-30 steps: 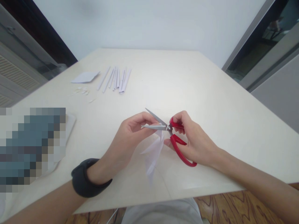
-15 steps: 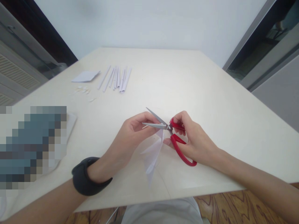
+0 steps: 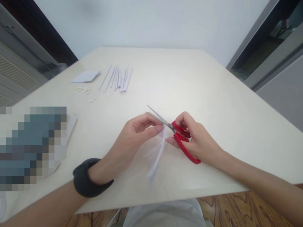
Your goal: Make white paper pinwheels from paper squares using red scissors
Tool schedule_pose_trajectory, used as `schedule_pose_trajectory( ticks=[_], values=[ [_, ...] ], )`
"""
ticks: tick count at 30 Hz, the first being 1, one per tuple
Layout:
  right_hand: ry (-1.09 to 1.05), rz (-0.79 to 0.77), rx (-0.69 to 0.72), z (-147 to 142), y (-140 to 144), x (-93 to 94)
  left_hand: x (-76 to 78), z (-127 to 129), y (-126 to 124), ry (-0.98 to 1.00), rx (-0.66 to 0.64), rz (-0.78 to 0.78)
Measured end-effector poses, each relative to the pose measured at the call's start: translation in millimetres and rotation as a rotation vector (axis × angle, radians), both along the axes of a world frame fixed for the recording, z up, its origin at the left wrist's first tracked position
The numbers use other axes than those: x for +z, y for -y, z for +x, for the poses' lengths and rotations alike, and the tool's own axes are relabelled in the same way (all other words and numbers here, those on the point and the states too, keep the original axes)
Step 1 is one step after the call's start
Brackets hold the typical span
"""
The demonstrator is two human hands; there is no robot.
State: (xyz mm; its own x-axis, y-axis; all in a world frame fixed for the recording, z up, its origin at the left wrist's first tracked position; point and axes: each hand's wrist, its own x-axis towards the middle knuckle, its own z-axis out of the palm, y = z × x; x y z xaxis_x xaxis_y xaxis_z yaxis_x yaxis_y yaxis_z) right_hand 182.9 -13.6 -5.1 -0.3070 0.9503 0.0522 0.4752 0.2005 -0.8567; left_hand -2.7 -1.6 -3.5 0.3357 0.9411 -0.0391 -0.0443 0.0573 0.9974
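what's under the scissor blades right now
Under the scissors a folded white paper hangs down from the left hand, above the table. Its top edge is hidden behind the fingertips and blades, so any cut there cannot be seen.

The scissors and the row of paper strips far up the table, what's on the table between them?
Nothing: in the head view only bare table lies between the red scissors and the paper strips.
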Motion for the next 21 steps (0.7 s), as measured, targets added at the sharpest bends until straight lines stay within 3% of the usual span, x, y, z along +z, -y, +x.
schedule_pose_trajectory(
  ticks=[6,21],
  values=[
    [-0.08,-0.022,-0.046,6,-7,0.3,3.9,1,0,-0.031,0.025,0.071],
    [0.457,0.3,-0.057,16,-16,-15.6,5.4,2,-3,-0.203,-0.029,0.03]
  ],
)
